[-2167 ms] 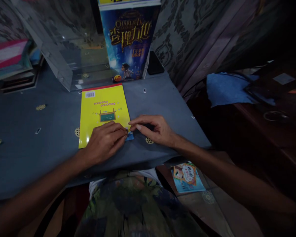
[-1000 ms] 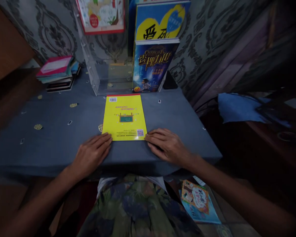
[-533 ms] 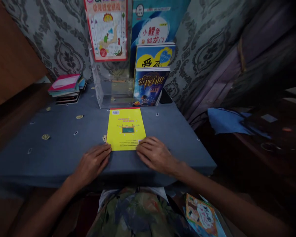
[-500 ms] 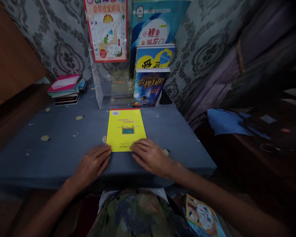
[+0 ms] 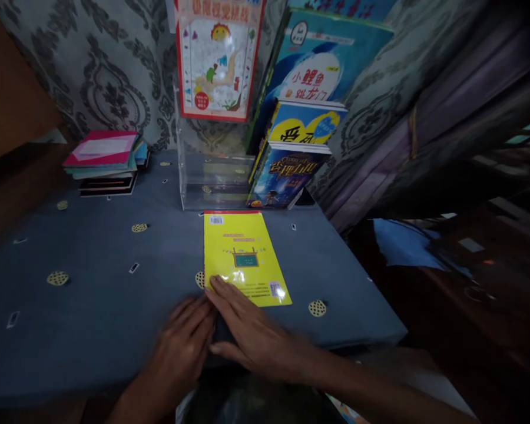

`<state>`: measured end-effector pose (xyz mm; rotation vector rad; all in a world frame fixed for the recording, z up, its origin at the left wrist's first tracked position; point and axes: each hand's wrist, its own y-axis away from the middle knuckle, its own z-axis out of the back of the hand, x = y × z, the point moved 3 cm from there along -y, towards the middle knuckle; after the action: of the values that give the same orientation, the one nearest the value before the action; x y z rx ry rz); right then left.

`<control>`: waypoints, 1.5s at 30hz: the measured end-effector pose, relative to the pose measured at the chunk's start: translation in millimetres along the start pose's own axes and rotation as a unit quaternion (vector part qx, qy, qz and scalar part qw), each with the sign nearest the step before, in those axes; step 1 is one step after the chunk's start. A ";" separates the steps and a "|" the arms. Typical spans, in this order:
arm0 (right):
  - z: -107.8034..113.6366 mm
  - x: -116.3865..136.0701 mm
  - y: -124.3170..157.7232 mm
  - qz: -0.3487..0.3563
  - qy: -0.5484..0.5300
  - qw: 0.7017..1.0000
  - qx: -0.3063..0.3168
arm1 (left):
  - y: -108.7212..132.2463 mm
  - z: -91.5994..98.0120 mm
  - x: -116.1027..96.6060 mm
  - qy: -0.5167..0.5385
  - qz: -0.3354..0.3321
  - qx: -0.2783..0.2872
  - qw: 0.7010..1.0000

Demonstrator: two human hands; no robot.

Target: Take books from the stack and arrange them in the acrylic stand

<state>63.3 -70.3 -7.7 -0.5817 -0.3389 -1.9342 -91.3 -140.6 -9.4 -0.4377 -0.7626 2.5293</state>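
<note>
A yellow book (image 5: 242, 238) lies on the table with its printed back upward, showing a barcode and a small green chalkboard picture. My right hand (image 5: 251, 335) reaches across to the book's near left corner. Its fingers are stretched out flat over that corner, and the thumb is spread apart. Just left of the same corner rests my left hand (image 5: 185, 338), slightly blurred. Its fingers lie side by side against the book's edge, close to my right fingertips, and its thumb is hidden.
Behind the book stands a clear acrylic rack (image 5: 216, 197). It holds a red-bordered book (image 5: 218, 65), a teal book (image 5: 318, 59) and a dark blue book (image 5: 287, 176). A stack of books (image 5: 103, 159) sits at the back left. The table (image 5: 92, 335) drops off at the front and right.
My right hand has moved left across the yellow book, from its near right part to the near left corner, beside my left hand. The view has also shifted.
</note>
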 end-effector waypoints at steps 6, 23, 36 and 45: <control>0.6 -18.6 30.4 -0.065 0.081 0.994 -0.027 | 0.7 -3.4 4.7 -0.005 -0.007 -0.026 1.000; 11.4 -57.5 107.3 -0.071 0.185 0.969 -0.148 | -35.8 -13.9 -10.3 0.005 -0.060 0.106 0.992; 14.3 -57.9 112.9 -0.051 0.138 0.973 -0.178 | -163.0 -109.1 25.8 -0.040 -0.078 0.280 0.956; 14.8 -58.4 113.9 -0.056 0.126 0.977 -0.162 | -213.6 -145.8 67.1 -0.104 -0.030 0.254 0.961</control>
<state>190.2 -66.0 -29.4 -0.5260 0.1091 -2.1613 -15.2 115.5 -12.0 0.0265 -0.1662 2.6110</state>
